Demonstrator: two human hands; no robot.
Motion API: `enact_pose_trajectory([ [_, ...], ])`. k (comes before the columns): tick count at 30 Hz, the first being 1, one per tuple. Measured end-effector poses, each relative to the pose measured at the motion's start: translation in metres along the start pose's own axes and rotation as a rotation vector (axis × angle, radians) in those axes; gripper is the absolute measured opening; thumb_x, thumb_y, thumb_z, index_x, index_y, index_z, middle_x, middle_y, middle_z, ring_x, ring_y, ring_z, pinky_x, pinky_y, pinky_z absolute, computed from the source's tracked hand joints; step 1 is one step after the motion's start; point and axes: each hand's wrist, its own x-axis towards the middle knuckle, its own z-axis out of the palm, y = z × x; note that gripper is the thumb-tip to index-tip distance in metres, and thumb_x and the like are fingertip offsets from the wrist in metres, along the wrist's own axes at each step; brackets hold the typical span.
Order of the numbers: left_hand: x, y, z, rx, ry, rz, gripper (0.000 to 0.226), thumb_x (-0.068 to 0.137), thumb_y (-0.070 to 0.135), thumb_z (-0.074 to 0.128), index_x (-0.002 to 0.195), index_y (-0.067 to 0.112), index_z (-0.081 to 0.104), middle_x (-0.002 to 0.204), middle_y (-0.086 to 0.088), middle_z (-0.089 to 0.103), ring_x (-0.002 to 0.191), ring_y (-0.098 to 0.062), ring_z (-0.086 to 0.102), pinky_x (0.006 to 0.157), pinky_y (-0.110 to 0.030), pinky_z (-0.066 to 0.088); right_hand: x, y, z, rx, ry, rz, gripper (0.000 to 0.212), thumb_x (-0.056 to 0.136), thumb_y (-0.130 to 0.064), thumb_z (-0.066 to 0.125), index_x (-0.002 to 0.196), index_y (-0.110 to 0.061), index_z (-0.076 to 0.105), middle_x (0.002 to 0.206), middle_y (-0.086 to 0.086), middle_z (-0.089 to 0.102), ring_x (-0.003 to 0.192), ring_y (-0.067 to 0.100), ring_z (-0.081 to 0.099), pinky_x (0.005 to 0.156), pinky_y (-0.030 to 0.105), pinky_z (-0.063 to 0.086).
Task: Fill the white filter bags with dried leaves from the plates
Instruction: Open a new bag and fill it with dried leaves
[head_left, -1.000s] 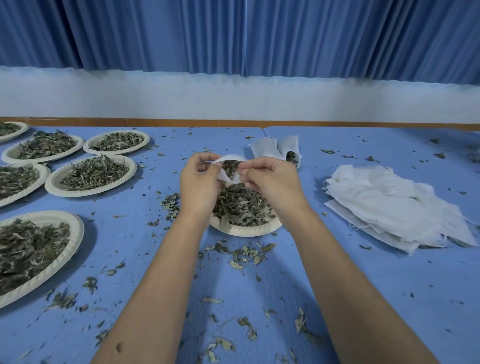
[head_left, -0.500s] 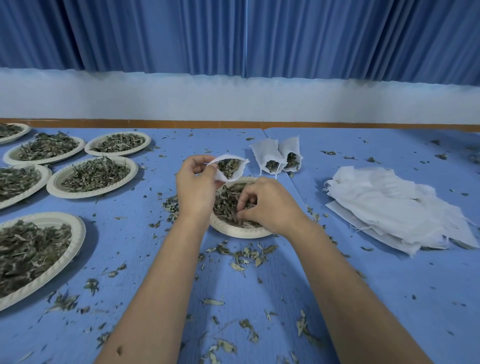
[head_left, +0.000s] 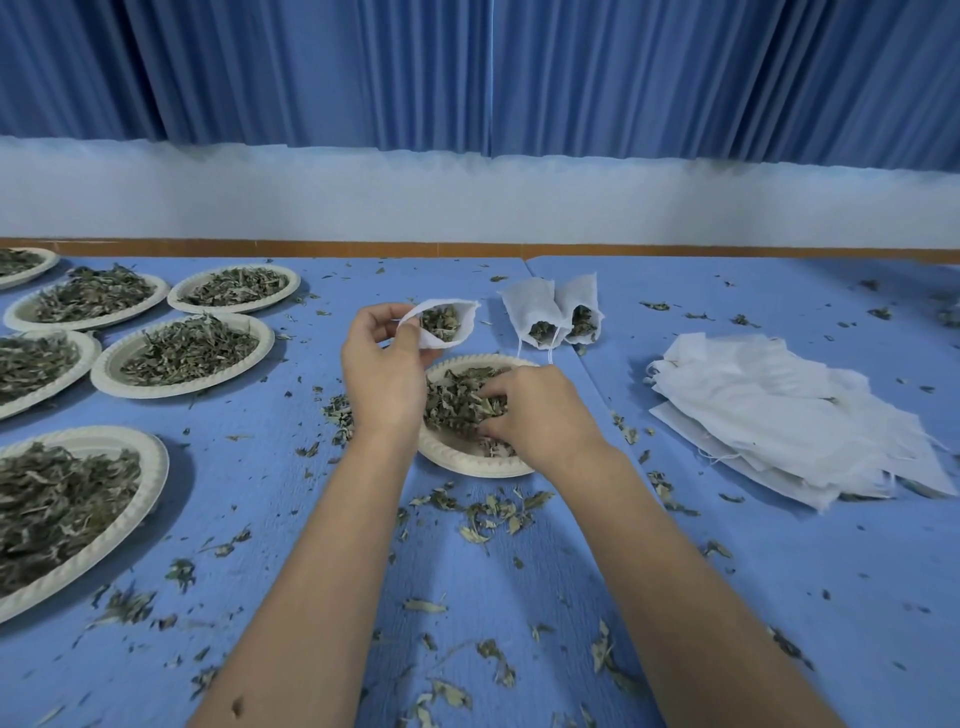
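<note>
My left hand (head_left: 382, 371) pinches the rim of a white filter bag (head_left: 447, 323), held open above the table's middle with dried leaves showing inside. Below it stands a paper plate (head_left: 457, 460) of dried leaves. My right hand (head_left: 535, 413) is down in that plate, its fingers curled round a clump of leaves (head_left: 462, 402). Two filled filter bags (head_left: 553, 309) lie side by side just beyond the plate. A heap of flat white filter bags (head_left: 784, 421) lies to the right.
Several more paper plates heaped with dried leaves (head_left: 182, 353) fill the left side, one large plate (head_left: 78, 499) near the front left. Loose leaf bits are scattered over the blue table (head_left: 779, 597). A white wall and blue curtain rise behind.
My right hand has left the bag's mouth, dropped into the plate and closed on leaves. My left hand keeps the bag open, barely moved.
</note>
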Motion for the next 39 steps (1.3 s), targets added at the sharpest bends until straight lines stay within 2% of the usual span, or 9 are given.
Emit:
enact_pose_trajectory([
  [3,-0.001,-0.002,0.001,0.020,-0.003,0.002,0.018,0.093,0.003,0.052,0.082,0.017,0.055,0.101,-0.011,0.055,0.095,-0.025,0.063,0.075,-0.033,0.058,0.000,0.002,0.003,0.004,0.081,0.008,0.034,0.084,-0.016,0.067,0.117,-0.018,0.066,0.115,0.006,0.067,0.104,0.022,0.061,0.087,0.031,0.048],
  [5,-0.001,-0.003,0.001,0.025,-0.012,0.005,0.015,0.093,0.005,0.053,0.084,0.017,0.056,0.096,-0.007,0.056,0.094,-0.023,0.063,0.074,-0.031,0.058,0.000,0.002,0.002,0.062,0.140,0.016,0.028,0.085,-0.013,0.065,0.112,-0.017,0.069,0.101,0.011,0.071,0.070,0.016,0.061,0.067,0.028,0.051],
  [10,-0.004,-0.004,0.003,0.102,-0.024,0.020,0.013,0.091,0.012,0.058,0.082,0.021,0.058,0.085,0.005,0.056,0.082,-0.015,0.063,0.075,-0.030,0.057,0.003,0.010,-0.007,0.435,0.235,0.118,0.032,0.079,-0.017,0.074,0.110,-0.012,0.070,0.062,0.000,0.060,0.027,0.002,0.041,0.032,0.010,0.030],
  [16,-0.011,-0.007,0.004,0.327,-0.052,0.078,0.012,0.091,0.023,0.059,0.080,0.027,0.055,0.080,0.011,0.058,0.086,-0.026,0.066,0.081,-0.043,0.053,0.001,0.023,-0.027,0.652,0.067,0.171,0.016,0.070,-0.019,0.081,0.084,-0.025,0.076,0.070,-0.012,0.068,0.059,-0.001,0.063,0.058,0.014,0.052],
  [20,-0.014,-0.008,0.006,0.358,-0.048,0.102,0.004,0.091,0.022,0.059,0.087,0.020,0.058,0.080,0.009,0.058,0.086,-0.022,0.064,0.082,-0.043,0.054,-0.004,0.030,-0.037,0.756,-0.087,0.102,0.020,0.065,-0.018,0.084,0.063,-0.035,0.073,0.069,-0.022,0.068,0.062,-0.013,0.060,0.061,0.007,0.045],
  [25,-0.013,-0.013,0.005,0.446,-0.079,0.157,0.008,0.092,0.022,0.058,0.090,0.016,0.063,0.072,0.016,0.056,0.065,0.009,0.055,0.058,-0.002,0.041,-0.001,0.024,-0.036,0.836,-0.007,0.077,0.016,0.067,-0.018,0.083,0.072,-0.029,0.072,0.069,-0.014,0.072,0.068,-0.001,0.066,0.066,0.021,0.056],
  [28,-0.014,-0.011,0.007,0.462,-0.127,0.132,0.009,0.091,0.023,0.059,0.084,0.019,0.063,0.072,0.013,0.058,0.061,0.007,0.054,0.053,-0.001,0.037,0.003,0.019,-0.029,0.812,0.112,0.078,0.021,0.070,-0.017,0.080,0.090,-0.019,0.073,0.084,-0.007,0.072,0.081,0.008,0.068,0.081,0.026,0.054],
  [32,-0.014,-0.009,0.009,0.340,-0.181,0.029,0.016,0.089,0.020,0.061,0.073,0.022,0.061,0.075,0.007,0.061,0.067,0.001,0.055,0.062,-0.012,0.042,0.003,0.015,-0.018,0.705,0.231,0.054,0.015,0.075,-0.011,0.074,0.088,-0.018,0.076,0.067,-0.024,0.064,0.060,-0.012,0.058,0.059,0.003,0.043],
  [39,-0.018,-0.008,0.011,0.125,-0.366,-0.124,0.020,0.092,0.006,0.053,0.073,0.014,0.058,0.068,-0.001,0.052,0.066,-0.013,0.051,0.079,-0.035,0.050,0.001,0.008,-0.009,0.423,0.350,-0.005,0.024,0.081,-0.001,0.059,0.092,-0.014,0.075,0.061,-0.006,0.062,0.040,0.008,0.047,0.037,0.014,0.033],
])
